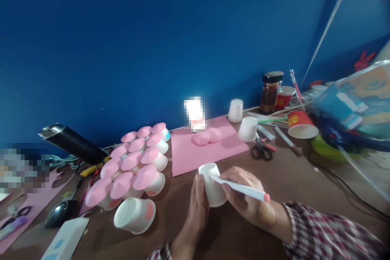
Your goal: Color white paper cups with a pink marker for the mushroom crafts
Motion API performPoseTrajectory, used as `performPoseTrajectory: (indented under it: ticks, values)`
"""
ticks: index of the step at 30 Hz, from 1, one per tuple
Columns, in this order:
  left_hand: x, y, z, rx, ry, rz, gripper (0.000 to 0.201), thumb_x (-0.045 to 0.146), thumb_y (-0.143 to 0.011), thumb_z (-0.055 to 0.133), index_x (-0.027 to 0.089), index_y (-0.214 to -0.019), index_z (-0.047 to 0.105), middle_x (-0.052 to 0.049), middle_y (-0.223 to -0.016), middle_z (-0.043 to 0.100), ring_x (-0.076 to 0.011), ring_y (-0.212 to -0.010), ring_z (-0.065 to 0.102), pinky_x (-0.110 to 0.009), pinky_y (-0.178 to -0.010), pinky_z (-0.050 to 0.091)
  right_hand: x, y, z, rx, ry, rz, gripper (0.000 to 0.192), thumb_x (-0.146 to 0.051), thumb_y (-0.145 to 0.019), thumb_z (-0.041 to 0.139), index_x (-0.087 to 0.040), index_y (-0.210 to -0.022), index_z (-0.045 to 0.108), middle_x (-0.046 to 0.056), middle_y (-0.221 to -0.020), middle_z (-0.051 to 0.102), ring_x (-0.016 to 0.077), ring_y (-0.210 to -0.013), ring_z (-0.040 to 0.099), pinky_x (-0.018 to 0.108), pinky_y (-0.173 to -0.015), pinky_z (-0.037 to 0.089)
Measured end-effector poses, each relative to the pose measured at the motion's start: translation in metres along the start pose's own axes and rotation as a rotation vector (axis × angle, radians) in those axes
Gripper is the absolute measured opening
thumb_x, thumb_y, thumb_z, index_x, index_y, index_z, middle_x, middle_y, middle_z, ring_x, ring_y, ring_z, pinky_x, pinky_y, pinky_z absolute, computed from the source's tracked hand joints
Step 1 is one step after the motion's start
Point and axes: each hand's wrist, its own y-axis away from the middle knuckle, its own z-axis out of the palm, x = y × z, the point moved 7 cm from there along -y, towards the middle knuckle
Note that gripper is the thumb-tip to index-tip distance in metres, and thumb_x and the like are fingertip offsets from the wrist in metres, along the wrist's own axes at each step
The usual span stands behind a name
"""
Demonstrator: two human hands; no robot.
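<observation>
A small white paper cup (213,189) stands on the table in front of me, seemingly bottom up. My left hand (197,207) presses its fingers along the cup's left side and steadies it. In my right hand (248,195) is a white marker pen (243,189) with an orange-red end, gripped like a writing tool. Its tip points at the upper part of the cup, at or very close to the surface. To the left, another white cup (131,216) with an orange patch sits by itself. Beyond it are rows of cups topped with pink paper cones (122,185).
Behind the cup lies a pink sheet (183,158) with pink paper discs (201,137). Black scissors (261,151), upturned white cups (248,129), a red cup (301,125) and a dark-lidded jar (271,92) stand to the right. A black flask (76,144) leans at the left.
</observation>
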Motion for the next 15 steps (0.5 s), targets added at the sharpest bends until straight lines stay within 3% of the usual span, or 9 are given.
performPoseTrajectory:
  ticks: [3,11,15]
  values:
    - [0.0005,0.0006,0.0019,0.025,-0.074,-0.002,0.04,0.037,-0.07,0.078,0.021,-0.107,0.071,-0.008,-0.147,0.051,-0.0328,-0.145,0.029,-0.041,-0.121,0.021,0.0005,0.0007,0.0007,0.002,-0.007,-0.002,0.013,-0.021,-0.094,0.049,-0.019,-0.088,0.061,0.004,-0.07,0.065,0.017,-0.06,0.06,0.03,-0.057,0.051]
    - [0.0071,0.003,0.0042,0.023,-0.196,-0.009,0.051,0.047,-0.076,0.071,0.02,-0.119,0.066,-0.01,-0.149,0.048,-0.0317,-0.145,0.029,-0.041,-0.12,0.023,-0.0003,0.0004,0.0002,0.01,-0.019,-0.02,0.015,-0.022,-0.095,0.048,-0.019,-0.089,0.061,0.004,-0.071,0.065,0.0166,-0.06,0.06,0.029,-0.057,0.051]
    - [0.0076,0.0023,0.0077,-0.019,-0.332,0.019,0.062,0.06,-0.086,0.051,0.015,-0.129,0.058,-0.013,-0.15,0.046,-0.0311,-0.143,0.033,-0.043,-0.12,0.025,-0.0009,0.0,0.0004,0.006,-0.005,-0.029,0.014,-0.02,-0.094,0.048,-0.018,-0.088,0.06,0.004,-0.069,0.063,0.0163,-0.059,0.059,0.029,-0.057,0.05]
